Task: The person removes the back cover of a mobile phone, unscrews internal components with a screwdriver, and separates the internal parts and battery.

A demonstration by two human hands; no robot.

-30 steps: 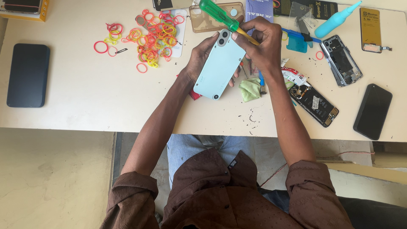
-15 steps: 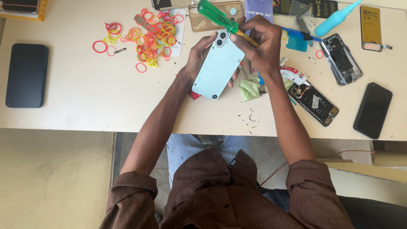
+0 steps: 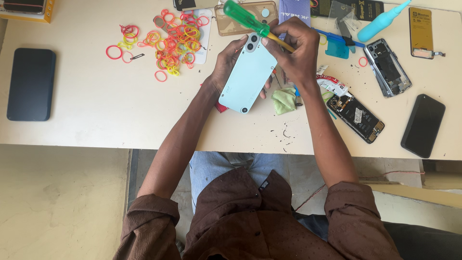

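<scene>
The left hand has its grip closed around one pale blue phone, held back-up just above the bench, while the right hand pinches one green-handled screwdriver with its shaft at the phone's upper edge. Around them lie two opened phones, three dark phones lying whole, one green cloth, one teal bottle and a loose heap of coloured rubber bands. Since the earlier frame the phone has tilted slightly and the screwdriver handle has shifted a little leftward
</scene>
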